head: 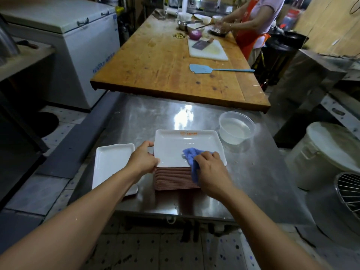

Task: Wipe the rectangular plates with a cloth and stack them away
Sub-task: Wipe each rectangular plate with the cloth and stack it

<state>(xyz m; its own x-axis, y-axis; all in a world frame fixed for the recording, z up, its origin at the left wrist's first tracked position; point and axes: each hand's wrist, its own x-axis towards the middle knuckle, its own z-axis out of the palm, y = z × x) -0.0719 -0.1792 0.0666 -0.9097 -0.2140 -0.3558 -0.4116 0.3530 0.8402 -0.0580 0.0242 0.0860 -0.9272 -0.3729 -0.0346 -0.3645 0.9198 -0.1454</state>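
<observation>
Wiping is the step in hand: the right hand [211, 168] presses a bunched blue cloth [191, 158] onto the near right part of the top plate [175, 147], which sits on a tall stack of plates [173, 179] on the steel counter [251, 184]. The left hand [144, 159] grips that plate's left edge, steadying it. Next, I judge, the plate gets lifted left onto the wiped plate [111, 164] lying just beside the stack. A clear tub [236, 129] stands behind; beyond, a wooden table [165, 63] where another person [253, 18] works
</observation>
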